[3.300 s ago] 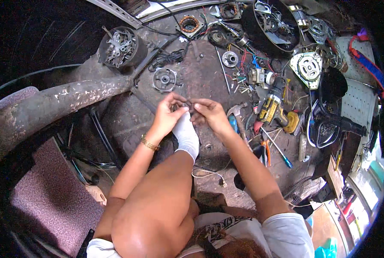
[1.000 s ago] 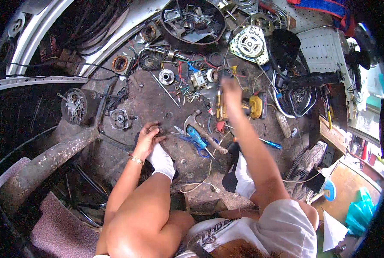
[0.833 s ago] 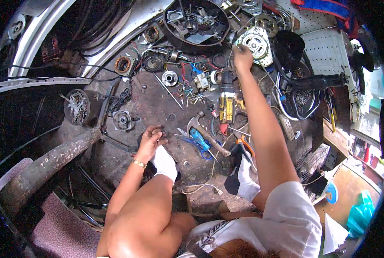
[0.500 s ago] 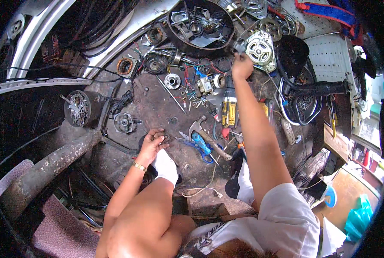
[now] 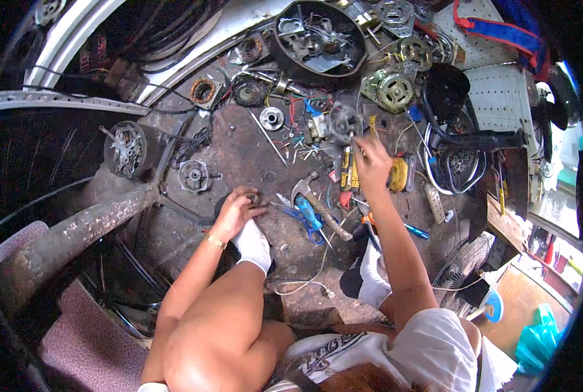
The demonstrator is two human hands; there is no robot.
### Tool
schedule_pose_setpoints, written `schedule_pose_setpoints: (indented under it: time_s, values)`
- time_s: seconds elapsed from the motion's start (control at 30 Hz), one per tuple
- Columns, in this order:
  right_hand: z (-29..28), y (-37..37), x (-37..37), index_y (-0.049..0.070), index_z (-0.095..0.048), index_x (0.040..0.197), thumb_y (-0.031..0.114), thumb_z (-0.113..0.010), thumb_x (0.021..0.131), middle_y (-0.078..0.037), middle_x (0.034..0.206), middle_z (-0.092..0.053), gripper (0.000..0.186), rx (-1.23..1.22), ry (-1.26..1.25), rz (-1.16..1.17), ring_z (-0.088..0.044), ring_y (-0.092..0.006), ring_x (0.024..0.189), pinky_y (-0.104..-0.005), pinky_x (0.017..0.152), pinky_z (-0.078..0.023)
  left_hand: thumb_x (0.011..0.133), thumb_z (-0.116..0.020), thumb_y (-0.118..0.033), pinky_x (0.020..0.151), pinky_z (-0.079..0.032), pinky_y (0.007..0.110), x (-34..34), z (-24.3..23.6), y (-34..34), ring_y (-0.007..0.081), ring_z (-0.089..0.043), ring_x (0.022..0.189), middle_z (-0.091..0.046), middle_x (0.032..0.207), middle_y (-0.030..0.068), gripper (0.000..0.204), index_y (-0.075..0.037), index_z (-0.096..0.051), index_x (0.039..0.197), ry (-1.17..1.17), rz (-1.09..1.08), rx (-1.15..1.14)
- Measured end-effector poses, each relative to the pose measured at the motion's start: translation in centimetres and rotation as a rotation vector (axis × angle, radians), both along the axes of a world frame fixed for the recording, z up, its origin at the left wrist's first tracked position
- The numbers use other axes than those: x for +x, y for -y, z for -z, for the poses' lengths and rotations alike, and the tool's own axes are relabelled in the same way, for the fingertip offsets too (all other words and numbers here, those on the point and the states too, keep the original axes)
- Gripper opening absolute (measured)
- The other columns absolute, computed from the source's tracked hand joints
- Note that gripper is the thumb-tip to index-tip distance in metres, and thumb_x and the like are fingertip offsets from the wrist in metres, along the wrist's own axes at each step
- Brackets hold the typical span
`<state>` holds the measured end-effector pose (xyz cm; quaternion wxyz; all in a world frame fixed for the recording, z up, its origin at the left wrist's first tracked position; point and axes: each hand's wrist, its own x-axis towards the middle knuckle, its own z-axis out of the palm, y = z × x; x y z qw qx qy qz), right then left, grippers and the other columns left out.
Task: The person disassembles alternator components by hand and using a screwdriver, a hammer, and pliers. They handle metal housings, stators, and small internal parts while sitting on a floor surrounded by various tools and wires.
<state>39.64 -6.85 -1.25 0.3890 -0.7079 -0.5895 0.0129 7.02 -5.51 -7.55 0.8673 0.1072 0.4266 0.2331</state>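
My right hand (image 5: 373,163) pinches the near edge of a round, grey metal motor end cover (image 5: 345,123), blurred by motion, above the parts on the work surface. Low beside my white-socked left foot is my left hand (image 5: 234,214). Its fingers close on a small dark round metal part (image 5: 253,198), partly hidden by them. Between my hands lie a claw hammer (image 5: 329,219) and a blue-handled tool (image 5: 306,208). A yellow and black power tool (image 5: 402,174) rests just right of my right hand.
A black pan (image 5: 280,57) of metal parts stands at the back, with gold and silver motor covers (image 5: 396,91) to its right. At left are a can (image 5: 129,168) of metal pieces, a motor cover (image 5: 194,176) and a thick pipe (image 5: 86,225). A cord (image 5: 298,285) lies near my feet.
My right hand has come back toward me from the far motor covers, bringing the grey end cover with it. My left hand stays near my foot, fingers slightly shifted.
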Motion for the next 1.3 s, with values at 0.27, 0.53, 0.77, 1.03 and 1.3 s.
schedule_pose_setpoints:
  time_s: [0.27,0.53,0.77,1.03,1.3]
  values:
    - [0.4,2.8,-8.7,0.014,-0.066,0.088,0.006,-0.066,0.067,-0.005,0.084,-0.056,0.022,-0.076,-0.108,-0.154,-0.059,-0.0213,0.066,-0.0311,0.053,-0.048,0.087,-0.05,-0.036,0.08,-0.045,0.041,0.6,-2.7,-1.1,0.0181,-0.051,0.078,-0.048,0.082,0.0025,0.037,-0.007,-0.05,0.11,0.129,0.0,0.106]
    - [1.4,5.1,-17.6,0.012,-0.066,0.093,0.006,-0.067,0.07,-0.005,0.086,-0.059,0.023,-0.27,-0.388,-0.366,-0.061,-0.022,0.066,-0.0331,0.058,-0.05,0.091,-0.047,-0.02,0.078,-0.043,0.025,-0.8,-3.8,-1.7,0.0113,-0.053,0.091,-0.057,0.103,0.007,0.041,0.002,-0.039,0.125,-0.445,0.12,0.435]
    - [4.8,0.7,-11.7,0.003,-0.063,0.093,0.009,-0.063,0.078,-0.014,0.085,-0.063,0.016,-0.388,-0.505,-0.001,-0.061,-0.0273,0.074,-0.0333,0.066,-0.047,0.093,-0.045,-0.024,0.054,-0.039,0.024,-2.1,0.3,-2.0,0.0072,-0.043,0.065,-0.048,0.077,-0.0006,0.039,0.0,-0.041,0.122,-0.51,0.23,0.403]
    - [6.6,-3.6,-9.4,0.003,-0.066,0.091,0.012,-0.062,0.079,-0.015,0.087,-0.064,0.016,-0.384,-0.367,0.009,-0.062,-0.0285,0.08,-0.0339,0.072,-0.047,0.089,-0.05,-0.03,0.086,-0.042,0.034,-2.0,-1.0,-3.3,0.0283,-0.057,0.101,-0.06,0.107,0.0166,0.039,-0.002,-0.049,0.117,-0.844,0.592,0.782]
    - [7.1,-7.7,-16.8,0.003,-0.063,0.093,0.015,-0.063,0.078,-0.014,0.091,-0.063,0.02,-0.379,-0.185,-0.244,-0.061,-0.0316,0.083,-0.0386,0.072,-0.048,0.086,-0.056,-0.024,0.086,-0.042,0.034,-3.2,-0.6,-2.7,0.0239,-0.056,0.103,-0.059,0.11,0.0153,0.035,-0.002,-0.051,0.114,-0.871,0.521,0.817]
